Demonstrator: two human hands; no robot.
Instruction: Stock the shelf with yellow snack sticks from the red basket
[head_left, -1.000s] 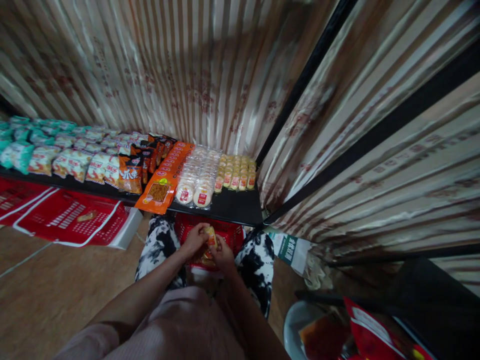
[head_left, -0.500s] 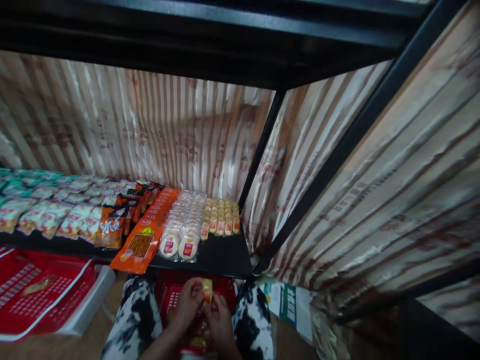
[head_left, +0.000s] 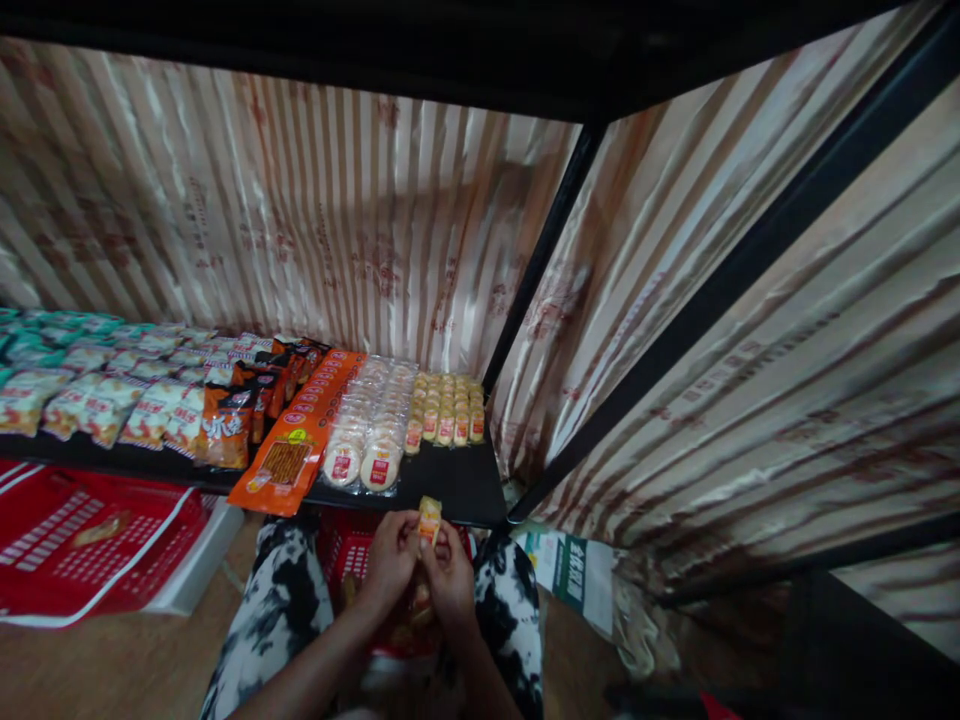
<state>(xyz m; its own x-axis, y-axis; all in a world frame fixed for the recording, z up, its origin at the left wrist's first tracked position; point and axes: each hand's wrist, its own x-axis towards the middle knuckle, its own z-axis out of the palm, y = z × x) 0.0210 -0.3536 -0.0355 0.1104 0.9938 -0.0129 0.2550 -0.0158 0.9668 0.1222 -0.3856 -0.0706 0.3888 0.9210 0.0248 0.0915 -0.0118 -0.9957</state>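
Note:
Between my two hands is a small yellow snack packet with a red label (head_left: 430, 514), upright near the shelf's front edge. My left hand (head_left: 392, 556) is closed on its left side, and my right hand (head_left: 450, 578) pinches its lower right. Below them a red basket (head_left: 346, 545) sits between my knees, with a few similar packets partly hidden by my arms. On the black shelf (head_left: 442, 482) just ahead stand rows of matching small yellow packets (head_left: 445, 425). Left of these lie clear-wrapped round white crackers (head_left: 381, 464) in two rows.
Farther left are an orange snack bag (head_left: 289, 460), dark orange packets (head_left: 225, 425) and white snack bags (head_left: 97, 410). Another red basket (head_left: 90, 540) stands on the floor at left. A black post (head_left: 551, 250) and wrinkled striped sheeting (head_left: 360, 200) bound the shelf; a plastic bag (head_left: 577, 575) lies right.
Both hands have risen and shifted slightly right with the packet, bringing it closer to the shelf's front edge in view. The camera view has tilted downward a little.

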